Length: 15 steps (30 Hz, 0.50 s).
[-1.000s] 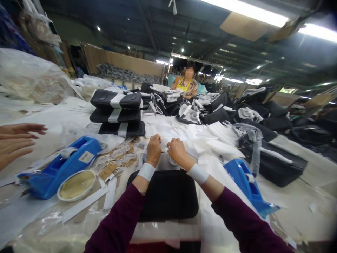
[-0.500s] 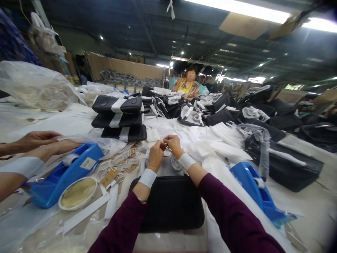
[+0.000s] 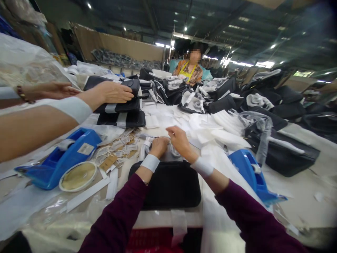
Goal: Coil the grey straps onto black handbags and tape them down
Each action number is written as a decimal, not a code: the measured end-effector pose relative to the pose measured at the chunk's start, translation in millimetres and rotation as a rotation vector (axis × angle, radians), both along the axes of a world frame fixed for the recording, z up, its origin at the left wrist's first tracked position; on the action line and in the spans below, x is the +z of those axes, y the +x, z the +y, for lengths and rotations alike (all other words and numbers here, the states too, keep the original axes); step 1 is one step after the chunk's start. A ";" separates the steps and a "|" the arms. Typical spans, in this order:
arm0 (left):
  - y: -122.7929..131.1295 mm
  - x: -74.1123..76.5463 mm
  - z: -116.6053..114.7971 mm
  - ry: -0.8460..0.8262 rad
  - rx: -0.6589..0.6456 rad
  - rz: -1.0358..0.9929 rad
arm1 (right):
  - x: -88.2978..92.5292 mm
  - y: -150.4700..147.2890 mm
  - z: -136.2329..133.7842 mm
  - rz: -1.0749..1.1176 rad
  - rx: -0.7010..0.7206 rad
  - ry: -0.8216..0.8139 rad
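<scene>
A black padded panel with rounded corners (image 3: 165, 184), perhaps part of a bag, lies flat in front of me. At its far edge my left hand (image 3: 158, 147) is closed, knuckles up, its fingertips mostly hidden over the bundles there. My right hand (image 3: 181, 141) is raised a little beside it, fingers curled and pinched; whatever it may hold is too small to make out. A grey coiled strap or cord (image 3: 174, 151) sits between and below the hands, and another pale wrapped coil (image 3: 145, 147) is left of my left hand. Both wrists wear pale bands.
Blue tape dispensers stand left (image 3: 63, 154) and right (image 3: 254, 175). A tape roll (image 3: 79, 175), paper strips and tags lie at left. A co-worker's hand (image 3: 113, 92) rests on stacked black cases (image 3: 118, 119). White foam sheets (image 3: 229, 131) and black bags (image 3: 286, 151) spread behind; another person sits beyond.
My hands were together at the fingertips; now they are apart, left lower and right raised. The co-worker's hand has moved onto the stacked cases. The view has tilted down.
</scene>
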<state>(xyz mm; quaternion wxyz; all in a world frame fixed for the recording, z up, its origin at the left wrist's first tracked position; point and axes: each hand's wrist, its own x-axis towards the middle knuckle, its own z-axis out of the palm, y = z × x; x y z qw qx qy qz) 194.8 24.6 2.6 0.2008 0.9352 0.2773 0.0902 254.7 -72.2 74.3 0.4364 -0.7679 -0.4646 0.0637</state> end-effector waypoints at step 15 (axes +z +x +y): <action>-40.9 34.3 -38.6 -0.037 -0.084 -0.383 | -69.3 -69.4 -88.0 -0.609 0.131 -0.185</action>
